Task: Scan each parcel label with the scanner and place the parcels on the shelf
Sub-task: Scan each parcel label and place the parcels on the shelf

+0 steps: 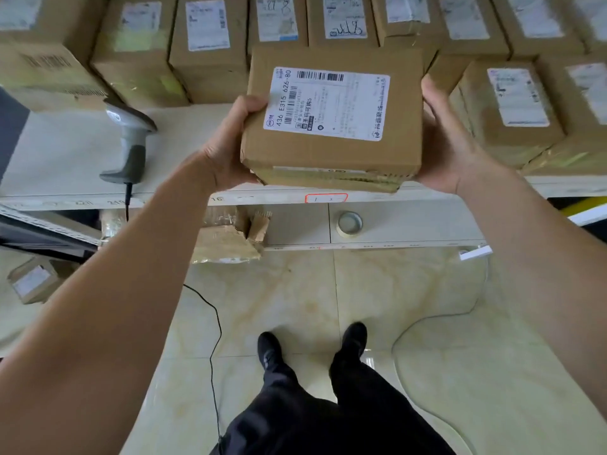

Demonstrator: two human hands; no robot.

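Parcel: a brown cardboard box (331, 152) is being held up in front of the shelf (65, 149), above its front edge, with its top face turned towards the person.
Label: a white shipping label (326, 103) with barcodes is lying on the box's top face, facing up and plainly readable.
Left hand: the left hand (226, 149) is gripping the box's left side, thumb curled over the top edge, the other fingers hidden beneath.
Right hand: the right hand (450, 139) is clasping the box's right side, palm against the cardboard, fingers wrapping round behind it.
Scanner: a grey scanner (131, 146) is lying on the shelf to the left of the box, well apart from both hands, with its black cable (213, 339) hanging over the edge and trailing onto the floor (295, 307).
Other parcels: labelled boxes (207, 44) are sitting in rows along the back and right of the shelf.
Lower shelf: a tape roll (350, 223) is lying there, beside a torn box (230, 238).
Person: standing on the tiled floor in dark trousers and black shoes (269, 349).
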